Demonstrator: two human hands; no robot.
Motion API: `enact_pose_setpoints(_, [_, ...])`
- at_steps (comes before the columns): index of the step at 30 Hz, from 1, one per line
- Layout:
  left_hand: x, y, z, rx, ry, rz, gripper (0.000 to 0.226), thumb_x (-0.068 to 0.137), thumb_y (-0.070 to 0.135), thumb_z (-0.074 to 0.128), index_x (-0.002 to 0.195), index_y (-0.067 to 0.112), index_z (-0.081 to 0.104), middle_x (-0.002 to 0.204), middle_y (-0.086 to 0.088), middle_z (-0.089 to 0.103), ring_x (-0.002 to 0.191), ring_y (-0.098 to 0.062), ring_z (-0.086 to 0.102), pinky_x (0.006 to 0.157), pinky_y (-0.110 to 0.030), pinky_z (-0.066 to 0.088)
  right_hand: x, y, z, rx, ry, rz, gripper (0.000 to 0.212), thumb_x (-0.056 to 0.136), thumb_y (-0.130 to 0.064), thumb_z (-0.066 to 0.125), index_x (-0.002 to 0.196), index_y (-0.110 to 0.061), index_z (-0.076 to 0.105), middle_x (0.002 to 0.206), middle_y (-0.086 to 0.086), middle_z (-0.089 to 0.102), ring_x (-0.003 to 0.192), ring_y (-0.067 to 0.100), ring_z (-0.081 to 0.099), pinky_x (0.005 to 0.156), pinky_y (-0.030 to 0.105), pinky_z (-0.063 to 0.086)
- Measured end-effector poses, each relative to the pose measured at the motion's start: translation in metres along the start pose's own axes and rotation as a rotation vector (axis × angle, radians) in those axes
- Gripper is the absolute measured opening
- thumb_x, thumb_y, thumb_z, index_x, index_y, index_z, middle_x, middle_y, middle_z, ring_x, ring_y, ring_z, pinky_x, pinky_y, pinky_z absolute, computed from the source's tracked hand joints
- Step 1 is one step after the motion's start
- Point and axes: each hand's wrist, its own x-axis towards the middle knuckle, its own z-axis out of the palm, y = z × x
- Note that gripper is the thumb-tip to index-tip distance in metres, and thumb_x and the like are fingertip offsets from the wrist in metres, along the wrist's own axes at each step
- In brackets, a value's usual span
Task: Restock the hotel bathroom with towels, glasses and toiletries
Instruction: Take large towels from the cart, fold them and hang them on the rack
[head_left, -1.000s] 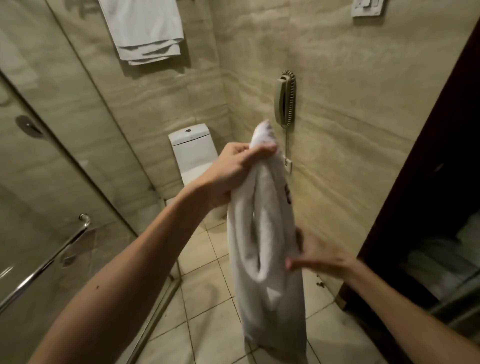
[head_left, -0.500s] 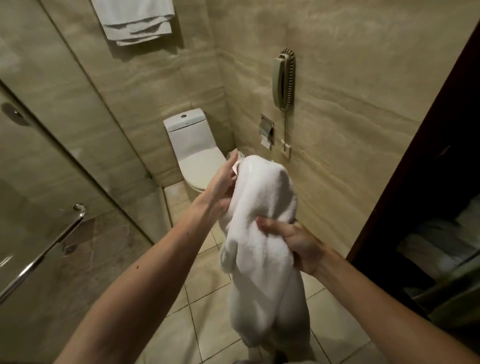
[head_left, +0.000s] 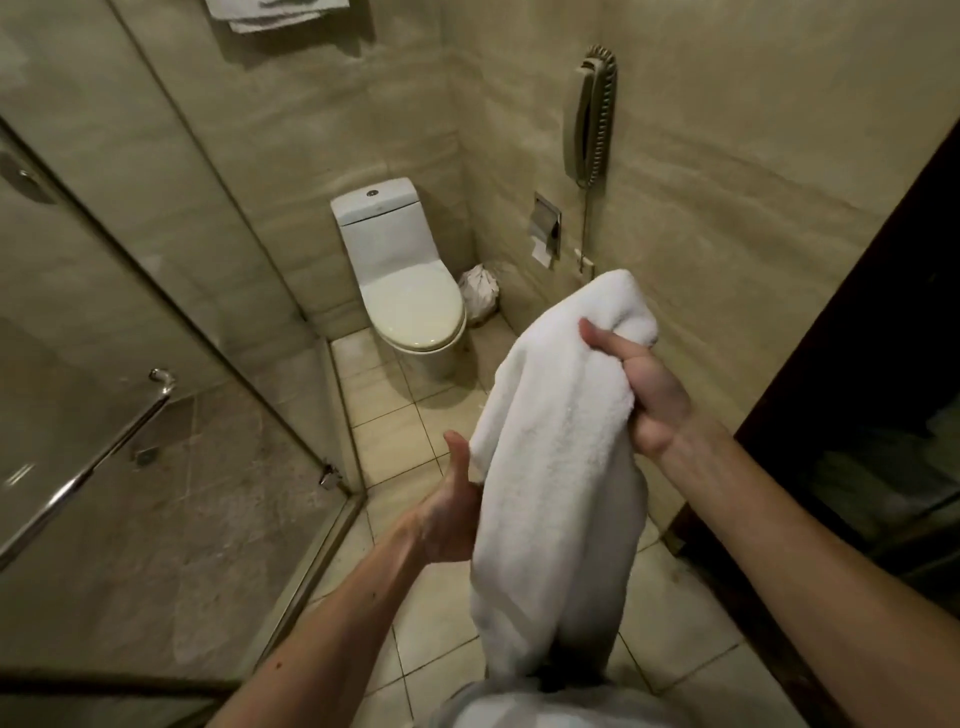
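A white towel (head_left: 558, 457) hangs in front of me over the tiled floor. My right hand (head_left: 641, 389) grips its top end, thumb over the cloth and fingers behind. My left hand (head_left: 449, 514) touches the towel's left edge lower down, thumb up; its fingers are hidden behind the cloth. More folded white towels (head_left: 270, 13) hang on the back wall at the top edge of the view.
A white toilet (head_left: 402, 280) stands against the back wall with a lined bin (head_left: 480, 293) beside it. A wall phone (head_left: 595, 117) and paper holder (head_left: 545, 228) hang on the right wall. Glass shower door (head_left: 156, 405) left, dark wooden door (head_left: 857, 364) right.
The towel has come down and to the right. My right hand took over its top end. My left hand dropped from the top to the lower left edge. The view tilted down.
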Motion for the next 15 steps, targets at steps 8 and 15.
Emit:
enact_pose_setpoints(8, [-0.013, 0.017, 0.023, 0.058, 0.078, 0.096, 0.076, 0.045, 0.04, 0.099, 0.11, 0.009, 0.072, 0.108, -0.011, 0.075, 0.092, -0.022, 0.073, 0.075, -0.032, 0.059, 0.007, 0.01, -0.028, 0.072, 0.162, -0.078, 0.044, 0.094, -0.05, 0.053, 0.086, -0.009, 0.068, 0.07, 0.004, 0.073, 0.064, 0.013, 0.072, 0.058, 0.024, 0.056])
enact_pose_setpoints(15, [-0.005, 0.044, 0.037, 0.086, 0.334, 0.208, 0.043, 0.093, 0.036, 0.061, 0.126, 0.009, 0.06, 0.113, -0.011, 0.073, 0.099, -0.022, 0.073, 0.072, -0.029, 0.06, -0.028, 0.083, -0.044, -0.247, -0.256, 0.054, 0.074, 0.069, -0.066, 0.067, 0.129, -0.022, 0.06, 0.125, 0.005, 0.067, 0.118, 0.021, 0.063, 0.089, 0.033, 0.053])
